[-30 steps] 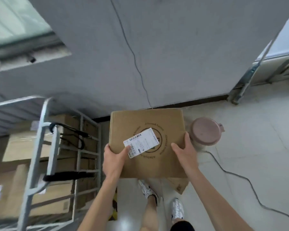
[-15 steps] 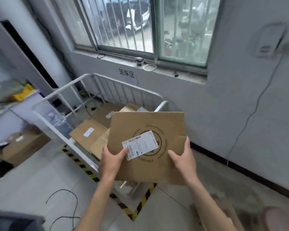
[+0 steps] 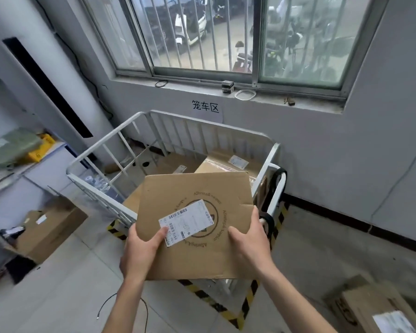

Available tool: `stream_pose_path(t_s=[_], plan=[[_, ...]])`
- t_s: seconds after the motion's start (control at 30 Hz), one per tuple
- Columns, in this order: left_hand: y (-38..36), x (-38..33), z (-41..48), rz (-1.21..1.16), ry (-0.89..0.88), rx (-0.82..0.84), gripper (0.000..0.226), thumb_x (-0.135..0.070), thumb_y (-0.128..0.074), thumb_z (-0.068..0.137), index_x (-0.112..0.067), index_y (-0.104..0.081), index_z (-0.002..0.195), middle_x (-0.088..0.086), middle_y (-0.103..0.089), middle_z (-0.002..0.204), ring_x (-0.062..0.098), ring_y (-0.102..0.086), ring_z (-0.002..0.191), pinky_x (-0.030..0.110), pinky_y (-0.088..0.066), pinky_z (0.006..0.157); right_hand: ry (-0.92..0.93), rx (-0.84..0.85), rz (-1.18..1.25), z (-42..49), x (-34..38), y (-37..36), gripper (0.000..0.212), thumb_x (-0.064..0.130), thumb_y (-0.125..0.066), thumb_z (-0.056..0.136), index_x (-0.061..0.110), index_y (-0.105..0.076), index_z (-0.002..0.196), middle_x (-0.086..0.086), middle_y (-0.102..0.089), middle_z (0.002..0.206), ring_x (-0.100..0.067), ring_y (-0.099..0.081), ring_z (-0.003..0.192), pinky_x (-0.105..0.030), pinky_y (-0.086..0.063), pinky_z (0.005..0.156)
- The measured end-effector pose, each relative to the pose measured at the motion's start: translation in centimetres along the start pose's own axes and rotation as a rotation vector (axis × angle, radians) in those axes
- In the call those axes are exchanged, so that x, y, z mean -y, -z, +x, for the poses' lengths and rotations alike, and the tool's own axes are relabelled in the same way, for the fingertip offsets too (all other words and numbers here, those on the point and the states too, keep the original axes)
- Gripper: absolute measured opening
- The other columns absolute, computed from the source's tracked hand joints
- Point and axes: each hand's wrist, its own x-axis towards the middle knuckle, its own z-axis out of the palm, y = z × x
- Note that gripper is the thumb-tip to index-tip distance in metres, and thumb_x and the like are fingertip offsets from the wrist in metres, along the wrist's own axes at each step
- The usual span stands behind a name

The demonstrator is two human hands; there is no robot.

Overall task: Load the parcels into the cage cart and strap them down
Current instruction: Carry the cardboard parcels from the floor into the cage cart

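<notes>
Since a second ago, I am swinging the parcel [image 3: 197,224] over the cage cart [image 3: 271,159] at frame centre. Left hand [image 3: 142,251] and right hand [image 3: 249,243] are clamping its near edge; I should be lowering it flat beside the loaded boxes [image 3: 226,164].

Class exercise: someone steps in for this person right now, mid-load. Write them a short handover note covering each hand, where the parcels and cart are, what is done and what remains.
Left hand: grip on the near-left corner of the cardboard parcel, thumb on its shipping label.
Right hand: grip on the parcel's right edge.
The parcel is held in the air in front of the white cage cart, not yet inside.
Done: several labelled boxes already lie in the cart.
Left: set this parcel in; another labelled box sits on the floor at lower right. A black strap hangs at the cart's right post, not yet across the load.
</notes>
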Motion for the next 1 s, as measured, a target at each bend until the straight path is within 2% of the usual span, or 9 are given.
stream_pose_path(t_s=[0.2, 0.37, 0.5, 0.63, 0.7, 0.8, 0.87, 0.93, 1.0], plan=[[-0.8, -1.2, 9.3, 0.051, -0.045, 0.098, 0.1, -0.08, -0.069, 0.063, -0.03, -0.036, 0.144, -0.001, -0.061, 0.134, 0.03, -0.059, 0.118, 0.048, -0.048, 0.093, -0.06, -0.104, -0.008, 4.7, 2.1, -4.9, 0.093, 0.042, -0.065, 0.087, 0.036, -0.006, 0.159, 0.008, -0.043, 0.152, -0.02, -0.048, 0.132, -0.047, -0.046, 0.105], [-1.8, -2.3, 16.4, 0.141, -0.021, 0.132, 0.1, -0.079, -0.066, 0.07, -0.023, -0.037, 0.147, 0.004, -0.059, 0.138, 0.033, -0.057, 0.122, 0.049, -0.047, 0.096, -0.041, -0.096, -0.089, 11.7, 4.9, -7.9, 0.07, 0.036, -0.063, 0.089, 0.036, -0.031, 0.151, 0.005, -0.044, 0.147, -0.015, -0.056, 0.118, -0.036, -0.05, 0.092], [-1.8, -3.9, 21.8, 0.138, -0.021, 0.173, 0.107, -0.083, -0.063, 0.06, -0.025, -0.038, 0.146, 0.005, -0.06, 0.134, 0.034, -0.059, 0.117, 0.053, -0.048, 0.098, -0.04, -0.078, -0.09, 15.6, 6.1, -10.3, 0.075, 0.035, -0.064, 0.087, 0.036, -0.027, 0.152, 0.004, -0.04, 0.146, -0.018, -0.056, 0.118, -0.04, -0.051, 0.094], [-3.6, -6.0, 25.9, 0.246, -0.064, 0.157, 0.094, -0.079, -0.066, 0.069, -0.028, -0.041, 0.144, 0.003, -0.062, 0.133, 0.034, -0.059, 0.117, 0.044, -0.045, 0.092, -0.112, -0.106, -0.075, 18.9, 5.8, -11.5, 0.077, 0.035, -0.063, 0.086, 0.038, -0.026, 0.153, 0.004, -0.042, 0.144, -0.014, -0.054, 0.109, -0.033, -0.048, 0.09], [-5.1, -7.4, 28.3, 0.317, -0.111, 0.167, 0.086, -0.075, -0.067, 0.073, -0.027, -0.044, 0.142, 0.004, -0.061, 0.133, 0.036, -0.057, 0.118, 0.044, -0.042, 0.087, -0.167, -0.136, -0.058, 21.2, 5.5, -11.7, 0.066, 0.034, -0.063, 0.084, 0.042, -0.037, 0.144, 0.003, -0.048, 0.138, -0.016, -0.056, 0.103, -0.033, -0.046, 0.084], [-8.3, -8.8, 32.5, 0.399, -0.202, 0.257, 0.075, -0.07, -0.064, 0.076, -0.025, -0.047, 0.134, 0.003, -0.062, 0.128, 0.034, -0.058, 0.114, 0.044, -0.043, 0.086, -0.226, -0.176, -0.034, 24.4, 4.3, -12.2, 0.05, 0.033, -0.063, 0.084, 0.042, -0.045, 0.13, 0.003, -0.058, 0.126, -0.022, -0.06, 0.107, -0.038, -0.05, 0.085], [-10.9, -8.8, 35.0, 0.4, -0.208, 0.343, 0.081, -0.068, -0.066, 0.073, -0.026, -0.043, 0.139, 0.003, -0.06, 0.132, 0.034, -0.057, 0.117, 0.044, -0.042, 0.089, -0.274, -0.236, -0.03, 25.3, 2.7, -13.2, 0.057, 0.031, -0.063, 0.087, 0.041, -0.041, 0.138, 0.007, -0.055, 0.124, -0.021, -0.059, 0.107, -0.035, -0.048, 0.082], [-13.8, -8.2, 37.2, 0.345, -0.179, 0.452, 0.088, -0.067, -0.07, 0.068, -0.029, -0.039, 0.142, 0.001, -0.058, 0.136, 0.031, -0.058, 0.119, 0.044, -0.046, 0.095, -0.331, -0.303, -0.031, 25.8, 0.8, -14.4, 0.075, 0.028, -0.065, 0.088, 0.042, -0.026, 0.151, 0.008, -0.046, 0.126, -0.015, -0.054, 0.104, -0.03, -0.045, 0.081], [-17.1, -6.7, 38.9, 0.313, -0.155, 0.567, 0.093, -0.063, -0.075, 0.064, -0.029, -0.039, 0.142, 0.001, -0.057, 0.138, 0.028, -0.059, 0.119, 0.045, -0.047, 0.099, -0.403, -0.349, -0.016, 26.6, -1.6, -15.6, 0.085, 0.025, -0.065, 0.089, 0.038, -0.016, 0.157, 0.003, -0.043, 0.139, -0.015, -0.053, 0.111, -0.032, -0.048, 0.089]])
